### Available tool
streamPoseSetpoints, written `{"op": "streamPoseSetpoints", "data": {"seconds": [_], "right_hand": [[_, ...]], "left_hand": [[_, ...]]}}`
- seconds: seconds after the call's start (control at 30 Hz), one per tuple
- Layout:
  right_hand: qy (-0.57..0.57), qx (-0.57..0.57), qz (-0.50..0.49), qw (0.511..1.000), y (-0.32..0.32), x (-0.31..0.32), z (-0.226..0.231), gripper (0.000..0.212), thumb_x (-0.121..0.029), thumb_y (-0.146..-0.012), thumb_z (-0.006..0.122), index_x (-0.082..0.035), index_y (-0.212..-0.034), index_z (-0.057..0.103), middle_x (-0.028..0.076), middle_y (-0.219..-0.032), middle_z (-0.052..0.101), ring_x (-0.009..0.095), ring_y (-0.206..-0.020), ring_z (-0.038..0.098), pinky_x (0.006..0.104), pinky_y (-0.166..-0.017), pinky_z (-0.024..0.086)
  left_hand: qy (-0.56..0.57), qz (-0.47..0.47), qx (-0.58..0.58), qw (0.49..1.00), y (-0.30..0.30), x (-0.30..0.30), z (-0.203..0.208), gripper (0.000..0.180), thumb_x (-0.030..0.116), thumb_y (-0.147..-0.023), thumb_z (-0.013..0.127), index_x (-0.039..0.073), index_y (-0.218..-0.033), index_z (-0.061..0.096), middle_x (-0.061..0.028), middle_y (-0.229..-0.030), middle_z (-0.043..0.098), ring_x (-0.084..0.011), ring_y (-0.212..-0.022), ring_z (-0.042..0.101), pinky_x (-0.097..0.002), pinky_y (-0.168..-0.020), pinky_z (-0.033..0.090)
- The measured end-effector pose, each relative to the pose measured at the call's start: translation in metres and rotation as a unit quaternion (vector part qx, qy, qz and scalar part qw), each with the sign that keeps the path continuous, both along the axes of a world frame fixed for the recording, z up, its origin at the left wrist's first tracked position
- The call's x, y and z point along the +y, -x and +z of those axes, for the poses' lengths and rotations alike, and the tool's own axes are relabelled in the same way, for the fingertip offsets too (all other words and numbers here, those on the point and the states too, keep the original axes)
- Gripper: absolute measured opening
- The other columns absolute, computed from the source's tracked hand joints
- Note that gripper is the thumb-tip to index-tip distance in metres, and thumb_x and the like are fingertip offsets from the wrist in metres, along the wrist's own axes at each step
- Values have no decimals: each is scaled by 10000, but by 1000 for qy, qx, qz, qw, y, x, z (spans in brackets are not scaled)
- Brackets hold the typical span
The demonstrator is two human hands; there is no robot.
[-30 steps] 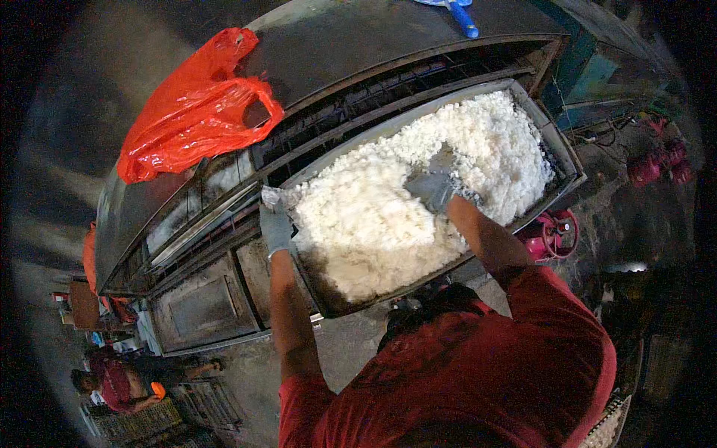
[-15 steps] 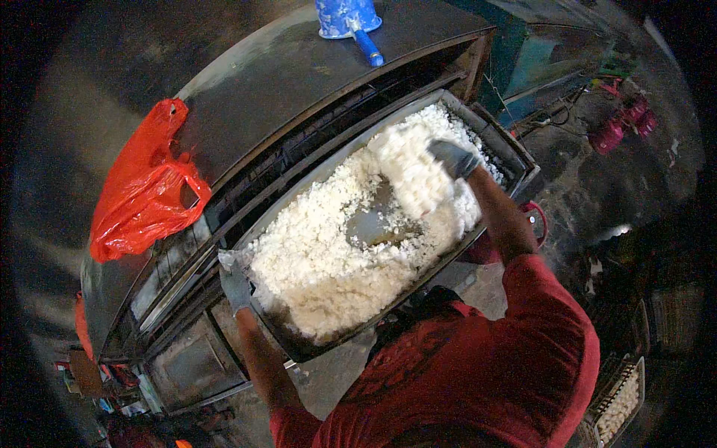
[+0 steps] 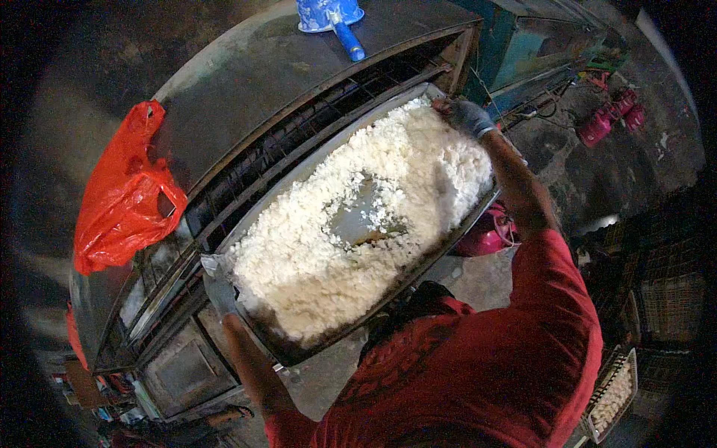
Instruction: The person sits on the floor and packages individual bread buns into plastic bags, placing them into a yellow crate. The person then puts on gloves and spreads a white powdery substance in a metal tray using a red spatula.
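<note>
A long metal tray [image 3: 293, 354] lies slanted in front of me, filled with white, crumbly, rice-like stuff [image 3: 287, 272]. In its middle a patch of bare metal shows through. My left hand [image 3: 219, 290], in a grey glove, is closed on the tray's near left end. At the far right corner is my right hand [image 3: 470, 118], gloved too, right by the rim and over the edge of the white stuff. Its fingers are blurred, so their grip cannot be made out.
Behind the tray stands a dark-topped metal counter [image 3: 254, 89] with a barred rack under its edge. On it are a red plastic bag [image 3: 127, 194] and a blue-and-white dipper [image 3: 328, 16]. A pink container [image 3: 485, 231] is beside the tray; a crate [image 3: 614, 396] stands lower right.
My right hand has moved from within the white stuff to the tray's far right corner. The mound it was pushing now lies flatter. My left hand keeps its hold, and the view has shifted slightly.
</note>
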State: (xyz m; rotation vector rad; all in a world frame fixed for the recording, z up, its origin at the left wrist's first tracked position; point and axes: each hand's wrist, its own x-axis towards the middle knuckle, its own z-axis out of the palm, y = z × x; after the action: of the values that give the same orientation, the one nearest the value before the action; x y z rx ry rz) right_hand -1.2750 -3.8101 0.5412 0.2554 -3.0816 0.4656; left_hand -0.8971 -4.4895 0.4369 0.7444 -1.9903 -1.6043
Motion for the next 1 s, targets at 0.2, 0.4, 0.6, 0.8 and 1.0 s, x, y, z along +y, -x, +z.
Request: {"op": "streamPoseSetpoints", "data": {"seconds": [0.2, 0.4, 0.6, 0.8, 1.0], "right_hand": [[-65, 92, 102, 988, -54, -77, -28, 248, -303, -927, 576, -199, -1080, 740, 163, -823, 706, 374, -822, 694, 492, -719, 545], [-13, 76, 233, 970, -45, -37, 67, 386, -395, -884, 677, -103, -1135, 711, 231, -932, 703, 416, -844, 674, 466, -776, 541], [-30, -34, 227, 973, 7, -4, -11, 542, -397, -778, 762, 22, -1115, 694, 259, -1079, 698, 362, -1039, 676, 450, -876, 531], [-15, 1, -6, 1000, 61, 39, -44, 416, -371, -814, 714, -41, -1067, 714, 232, -1019, 726, 386, -958, 706, 457, -842, 553], [16, 1, -89, 996, 22, 46, -59, 376, -333, -935, 558, -85, -1173, 710, 231, -1122, 716, 394, -1042, 698, 460, -905, 556]], "left_hand": [[110, 83, -61, 989, 10, -4, -12, 439, 282, -1013, 626, -30, -1314, 556, -101, -1183, 670, -218, -1014, 624, -351, -845, 509], [27, 31, -60, 997, 12, -7, -8, 312, 65, -964, 648, 31, -1265, 570, -68, -1144, 659, -174, -988, 633, -322, -880, 515], [0, 24, -139, 990, 33, 28, 18, 379, 254, -1021, 602, -24, -1275, 564, -104, -1154, 677, -180, -960, 646, -321, -784, 526], [-38, 28, -27, 999, 26, 12, 1, 306, 236, -1015, 611, 7, -1216, 581, -61, -1072, 692, -143, -852, 651, -299, -682, 519], [-91, 21, 132, 987, -16, -44, -21, 338, 251, -1016, 610, 14, -1258, 587, -87, -1101, 688, -168, -952, 645, -300, -779, 513]]}}
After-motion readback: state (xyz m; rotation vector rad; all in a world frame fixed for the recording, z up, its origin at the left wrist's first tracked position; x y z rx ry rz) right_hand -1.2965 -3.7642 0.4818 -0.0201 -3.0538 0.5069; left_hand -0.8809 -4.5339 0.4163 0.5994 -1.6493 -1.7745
